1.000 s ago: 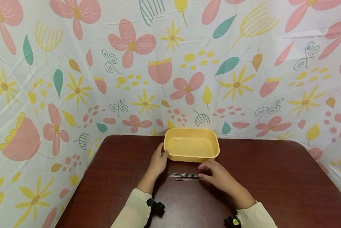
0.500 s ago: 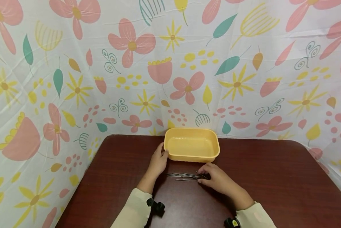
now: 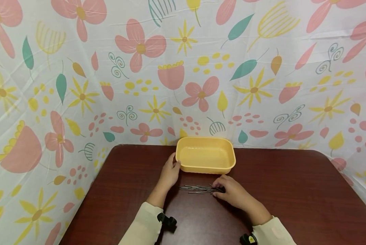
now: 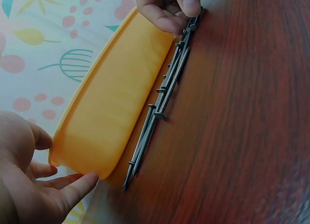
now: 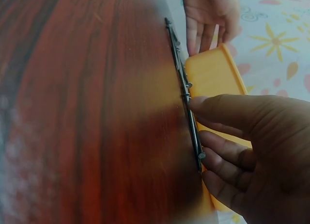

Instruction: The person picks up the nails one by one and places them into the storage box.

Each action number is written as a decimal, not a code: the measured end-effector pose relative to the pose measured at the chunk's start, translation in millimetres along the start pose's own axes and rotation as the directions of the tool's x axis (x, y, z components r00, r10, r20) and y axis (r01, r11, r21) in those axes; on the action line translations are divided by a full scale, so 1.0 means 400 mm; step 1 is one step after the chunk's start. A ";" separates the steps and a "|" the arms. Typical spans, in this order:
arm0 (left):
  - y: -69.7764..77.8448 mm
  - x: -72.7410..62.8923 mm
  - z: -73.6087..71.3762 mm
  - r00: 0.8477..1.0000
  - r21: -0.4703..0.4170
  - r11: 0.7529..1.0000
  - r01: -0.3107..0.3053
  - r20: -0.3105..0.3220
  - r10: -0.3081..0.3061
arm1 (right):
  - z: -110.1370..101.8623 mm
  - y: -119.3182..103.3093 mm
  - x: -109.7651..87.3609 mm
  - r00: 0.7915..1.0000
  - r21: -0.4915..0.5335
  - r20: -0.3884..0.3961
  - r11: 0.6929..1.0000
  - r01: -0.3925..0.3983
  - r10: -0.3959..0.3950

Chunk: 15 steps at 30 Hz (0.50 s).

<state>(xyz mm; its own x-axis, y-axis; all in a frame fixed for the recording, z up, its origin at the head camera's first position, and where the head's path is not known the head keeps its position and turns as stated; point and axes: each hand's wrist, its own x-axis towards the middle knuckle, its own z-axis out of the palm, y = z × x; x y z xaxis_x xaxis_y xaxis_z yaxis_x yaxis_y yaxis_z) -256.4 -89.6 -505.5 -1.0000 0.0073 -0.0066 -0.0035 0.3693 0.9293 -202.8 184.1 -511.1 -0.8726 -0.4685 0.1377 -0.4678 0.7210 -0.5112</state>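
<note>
Several long steel nails [image 3: 196, 188] lie in a loose bundle on the table, roughly lengthwise before a yellow plastic basin [image 3: 207, 169]. My left hand [image 3: 170, 173] holds the basin by its left end; in the left wrist view its thumb [image 4: 80, 189] lies at the lower corner and its fingers at the rim. At the bundle's right end, my right hand [image 3: 232, 191] has its thumb on the near side and its curled fingers on the far side of the nails. The right wrist view shows the thumb tip [image 5: 197, 103] and fingertips right at the nails [image 5: 185, 90].
The dark red wood-grain table [image 3: 293, 190] ends at a white cloth [image 3: 262, 112] printed with flowers and leaves, close behind the basin. Black wrist mounts [image 3: 167, 223] sit at both cream sleeves [image 3: 144, 224].
Since a second ago my right hand has shifted slightly right, its fingers drawing back from the basin's front, and more of the nails' right ends show. My left hand and the basin stay put.
</note>
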 end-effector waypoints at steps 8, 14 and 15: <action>0.001 0.001 -0.001 1.000 0.000 1.000 0.002 0.005 -0.002 | -0.002 0.001 0.002 1.000 0.007 0.001 1.000 -0.016 0.016; -0.001 0.000 -0.001 1.000 -0.003 1.000 0.006 0.006 -0.006 | -0.003 0.003 0.004 1.000 0.029 0.001 1.000 -0.013 0.013; -0.001 0.000 -0.001 1.000 -0.003 1.000 0.007 0.006 -0.007 | -0.003 0.003 0.004 1.000 0.033 0.003 0.999 -0.013 0.012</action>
<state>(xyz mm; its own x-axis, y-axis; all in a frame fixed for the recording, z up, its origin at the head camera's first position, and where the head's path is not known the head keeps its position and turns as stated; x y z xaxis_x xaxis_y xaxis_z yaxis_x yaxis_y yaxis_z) -256.4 -90.3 -505.8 -0.9998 0.0106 -0.0152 -0.0103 0.3668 0.9302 -204.9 184.8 -510.6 -0.8780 -0.4610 0.1288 -0.4520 0.7098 -0.5403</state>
